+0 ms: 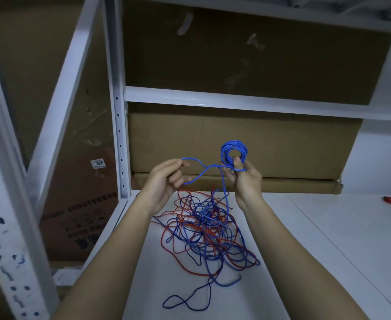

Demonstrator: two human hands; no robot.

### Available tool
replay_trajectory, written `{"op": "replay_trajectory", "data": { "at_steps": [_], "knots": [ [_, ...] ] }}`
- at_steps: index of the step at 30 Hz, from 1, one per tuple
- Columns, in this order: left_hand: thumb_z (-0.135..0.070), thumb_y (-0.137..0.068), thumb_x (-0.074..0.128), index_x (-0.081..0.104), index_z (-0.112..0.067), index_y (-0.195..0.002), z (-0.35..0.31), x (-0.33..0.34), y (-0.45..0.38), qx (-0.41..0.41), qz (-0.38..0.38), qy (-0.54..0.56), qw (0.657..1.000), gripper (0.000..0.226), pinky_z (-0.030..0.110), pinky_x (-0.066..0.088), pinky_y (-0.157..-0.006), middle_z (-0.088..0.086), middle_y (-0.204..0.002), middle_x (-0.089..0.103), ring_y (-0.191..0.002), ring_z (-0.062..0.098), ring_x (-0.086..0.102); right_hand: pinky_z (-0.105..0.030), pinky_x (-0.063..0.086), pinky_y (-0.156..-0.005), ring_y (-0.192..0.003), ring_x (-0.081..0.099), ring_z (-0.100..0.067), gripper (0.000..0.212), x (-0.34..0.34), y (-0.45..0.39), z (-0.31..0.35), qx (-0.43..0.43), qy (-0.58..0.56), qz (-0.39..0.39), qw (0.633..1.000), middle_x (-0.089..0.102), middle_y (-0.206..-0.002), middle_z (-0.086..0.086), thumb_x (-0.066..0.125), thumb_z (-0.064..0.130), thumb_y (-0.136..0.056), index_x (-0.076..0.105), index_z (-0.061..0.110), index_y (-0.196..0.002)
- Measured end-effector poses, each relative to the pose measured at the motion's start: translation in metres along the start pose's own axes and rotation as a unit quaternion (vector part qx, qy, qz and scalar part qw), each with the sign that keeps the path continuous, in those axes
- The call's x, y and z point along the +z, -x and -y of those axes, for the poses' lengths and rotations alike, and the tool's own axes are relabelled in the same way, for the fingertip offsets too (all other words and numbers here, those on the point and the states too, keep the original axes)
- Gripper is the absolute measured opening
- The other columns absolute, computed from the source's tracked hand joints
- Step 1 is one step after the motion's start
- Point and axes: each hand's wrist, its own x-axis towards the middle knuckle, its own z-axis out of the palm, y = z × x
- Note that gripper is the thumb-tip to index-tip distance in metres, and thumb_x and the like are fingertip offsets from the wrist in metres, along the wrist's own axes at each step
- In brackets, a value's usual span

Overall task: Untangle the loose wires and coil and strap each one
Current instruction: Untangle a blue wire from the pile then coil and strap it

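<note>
Left hand (pixel 166 176) is pinching the free run of the blue wire (pixel 201 173), fingers curled round it, feeding toward 3 o'clock. Right hand (pixel 243 179) is clamping the blue coil (pixel 233 152) at its 6 o'clock edge, thumb pressing on the turns. Tail is dropping into the red-and-blue tangle (pixel 208 232) lying on the white shelf (pixel 305 239) at 6 o'clock of both hands. Advice: be keeping light tension, laying each loop to match the coil, easing the tail out rather than yanking, or the pile will likely knot.
</note>
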Motion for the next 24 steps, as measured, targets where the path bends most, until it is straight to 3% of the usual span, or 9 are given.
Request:
{"op": "replay_trajectory", "data": {
  "at_steps": [3, 6, 11, 13, 16, 18, 19, 21, 24],
  "knots": [
    [-0.015, -0.103, 0.038, 0.057, -0.009, -0.086, -0.005, 0.006, -0.008, -0.039, -0.076, -0.059, 0.995, 0.026, 0.016, 0.043, -0.048, -0.012, -0.042, 0.03, -0.033, 0.003, 0.029, -0.018, 0.056, -0.068, -0.079, 0.072, -0.016, 0.028, -0.002, 0.003, 0.0, -0.013, -0.001, 0.022, 1.0, 0.067, -0.108, -0.018, 0.056, 0.014, -0.095, 0.056, 0.001, -0.121],
    [-0.012, -0.101, 0.037, 0.052, -0.008, -0.08, -0.004, 0.008, -0.019, -0.119, -0.15, -0.073, 0.979, 0.026, 0.017, 0.041, -0.042, -0.007, -0.043, 0.043, -0.031, 0.004, 0.038, -0.019, 0.055, -0.071, -0.078, 0.07, -0.011, 0.028, -0.009, 0.009, 0.002, -0.043, 0.071, 0.073, 0.994, 0.071, -0.095, -0.003, 0.057, 0.017, -0.094, 0.061, 0.004, -0.118],
    [-0.01, -0.104, 0.03, 0.049, -0.001, -0.085, -0.008, 0.018, -0.029, -0.165, -0.147, 0.04, 0.975, 0.028, 0.021, 0.053, -0.047, 0.003, -0.046, 0.063, -0.034, 0.004, 0.053, -0.019, 0.049, -0.085, -0.095, 0.066, -0.003, 0.021, -0.022, 0.025, 0.001, -0.117, 0.3, 0.22, 0.921, 0.073, -0.097, 0.014, 0.06, 0.019, -0.092, 0.067, 0.027, -0.111],
    [-0.009, -0.104, 0.03, 0.051, 0.001, -0.083, -0.012, 0.021, -0.03, -0.165, -0.134, 0.054, 0.976, 0.031, 0.02, 0.053, -0.045, 0.001, -0.044, 0.06, -0.034, 0.004, 0.053, -0.019, 0.048, -0.086, -0.101, 0.063, -0.003, 0.026, -0.032, 0.028, -0.004, -0.161, 0.403, 0.257, 0.864, 0.071, -0.099, 0.014, 0.061, 0.016, -0.092, 0.066, 0.037, -0.107],
    [-0.007, -0.103, 0.034, 0.054, 0.002, -0.08, -0.015, 0.025, -0.027, -0.182, -0.112, 0.068, 0.975, 0.032, 0.021, 0.053, -0.042, 0.0, -0.042, 0.055, -0.033, 0.003, 0.052, -0.034, 0.048, -0.072, -0.092, 0.06, -0.021, 0.024, -0.045, 0.025, -0.012, -0.305, 0.626, 0.233, 0.679, 0.065, -0.092, -0.004, 0.064, 0.019, -0.09, 0.068, 0.024, -0.113],
    [-0.007, -0.103, 0.034, 0.054, 0.002, -0.084, -0.018, 0.028, -0.022, -0.197, -0.088, 0.088, 0.972, 0.029, 0.022, 0.053, -0.043, 0.0, -0.042, 0.056, -0.036, 0.004, 0.055, -0.03, 0.045, -0.056, -0.084, 0.062, -0.025, 0.026, -0.045, 0.024, -0.017, -0.4, 0.691, 0.207, 0.565, 0.066, -0.084, -0.006, 0.071, 0.01, -0.08, 0.069, 0.014, -0.105],
    [-0.007, -0.103, 0.034, 0.055, 0.002, -0.085, -0.019, 0.029, -0.02, -0.205, -0.078, 0.102, 0.97, 0.029, 0.023, 0.053, -0.043, 0.0, -0.043, 0.057, -0.037, 0.005, 0.057, -0.027, 0.044, -0.051, -0.08, 0.063, -0.023, 0.029, -0.043, 0.024, -0.019, -0.441, 0.698, 0.186, 0.532, 0.067, -0.08, -0.004, 0.077, 0.003, -0.07, 0.07, 0.012, -0.097],
    [-0.009, -0.103, 0.032, 0.055, 0.002, -0.087, -0.019, 0.028, -0.015, -0.21, -0.068, 0.136, 0.966, 0.03, 0.026, 0.055, -0.045, 0.002, -0.046, 0.058, -0.04, 0.007, 0.059, -0.025, 0.044, -0.051, -0.077, 0.063, -0.021, 0.034, -0.04, 0.02, -0.023, -0.501, 0.685, 0.139, 0.511, 0.069, -0.08, 0.0, 0.082, -0.003, -0.06, 0.07, 0.01, -0.089],
    [-0.008, -0.103, 0.029, 0.057, 0.004, -0.096, -0.014, 0.022, -0.006, -0.205, -0.058, 0.133, 0.968, 0.031, 0.03, 0.059, -0.054, 0.008, -0.059, 0.066, -0.051, 0.014, 0.066, -0.028, 0.048, -0.057, -0.077, 0.062, -0.024, 0.027, -0.032, 0.012, -0.023, -0.524, 0.652, 0.076, 0.543, 0.071, -0.083, 0.0, 0.081, -0.002, -0.067, 0.07, 0.007, -0.09]
  ]
}}
